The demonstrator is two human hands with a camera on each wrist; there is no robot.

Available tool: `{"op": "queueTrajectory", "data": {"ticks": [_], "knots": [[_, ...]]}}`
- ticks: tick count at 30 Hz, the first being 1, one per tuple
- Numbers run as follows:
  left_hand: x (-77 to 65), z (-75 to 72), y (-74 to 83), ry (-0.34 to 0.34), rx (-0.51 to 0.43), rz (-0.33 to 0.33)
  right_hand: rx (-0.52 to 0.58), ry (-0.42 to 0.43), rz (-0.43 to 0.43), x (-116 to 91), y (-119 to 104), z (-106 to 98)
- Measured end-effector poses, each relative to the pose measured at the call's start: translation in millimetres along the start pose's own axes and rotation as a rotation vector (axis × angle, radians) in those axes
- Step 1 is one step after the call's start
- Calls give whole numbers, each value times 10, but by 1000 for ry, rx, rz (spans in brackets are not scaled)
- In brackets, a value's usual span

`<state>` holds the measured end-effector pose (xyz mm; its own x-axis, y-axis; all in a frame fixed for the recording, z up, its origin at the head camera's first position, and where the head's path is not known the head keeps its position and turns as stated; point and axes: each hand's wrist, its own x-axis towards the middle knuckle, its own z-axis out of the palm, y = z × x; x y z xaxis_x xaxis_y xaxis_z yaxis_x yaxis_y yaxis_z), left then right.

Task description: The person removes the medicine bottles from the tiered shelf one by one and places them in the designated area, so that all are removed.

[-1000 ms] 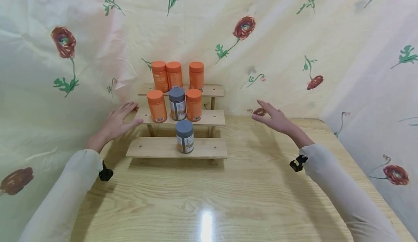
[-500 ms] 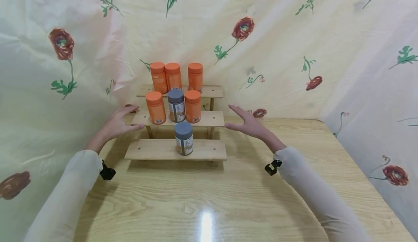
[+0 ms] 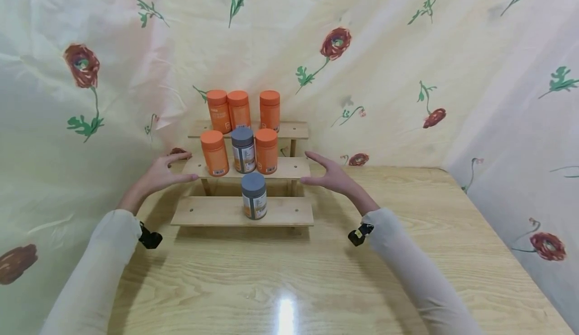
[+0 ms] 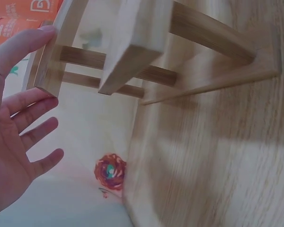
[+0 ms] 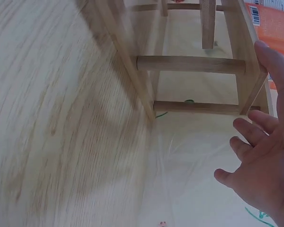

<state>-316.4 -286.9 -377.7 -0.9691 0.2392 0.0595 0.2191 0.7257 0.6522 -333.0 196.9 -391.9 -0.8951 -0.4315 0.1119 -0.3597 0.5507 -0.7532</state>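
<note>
A three-tier wooden display stand [image 3: 194, 213] stands on the table, its boards stepping up toward the back. Thumb and index finger of my left hand [image 3: 158, 177] hold the left end of the middle board, one at its front edge, the other behind. At the right end, my right hand [image 3: 332, 178] holds that board in the same way. The other fingers of both hands are spread below. Three orange jars [image 3: 270, 111] occupy the top board. On the middle one, a grey-lidded jar [image 3: 244, 151] stands between two orange jars [image 3: 214, 154]. Another grey-lidded jar [image 3: 254, 197] is alone on the bottom board.
Floral cloth [image 3: 384, 74] hangs behind the stand and along both sides. The pale wood table [image 3: 339, 280] extends in front and to the right. Wooden crossbars [image 5: 194, 64] join the stand's frame under its boards.
My right hand has moved left, from well out to the side up to the stand's right end. My left hand has drawn its thumb and fingers in at the left end. The jars keep their places.
</note>
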Motion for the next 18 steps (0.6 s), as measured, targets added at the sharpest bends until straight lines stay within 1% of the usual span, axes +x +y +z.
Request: {"op": "queueTrajectory", "data": {"ticks": [2, 5, 11, 18], "knots": [[1, -6, -1, -12, -9, -9, -3, -1, -7, 19, -14, 9], [3, -7, 4, -20, -24, -6, -21, 0, -16, 37, -34, 8], [14, 13, 19, -4, -55, 41, -36, -7, -7, 53, -50, -17], [38, 68, 36, 2, -55, 41, -35, -17, -3, 33, 4, -86]]}}
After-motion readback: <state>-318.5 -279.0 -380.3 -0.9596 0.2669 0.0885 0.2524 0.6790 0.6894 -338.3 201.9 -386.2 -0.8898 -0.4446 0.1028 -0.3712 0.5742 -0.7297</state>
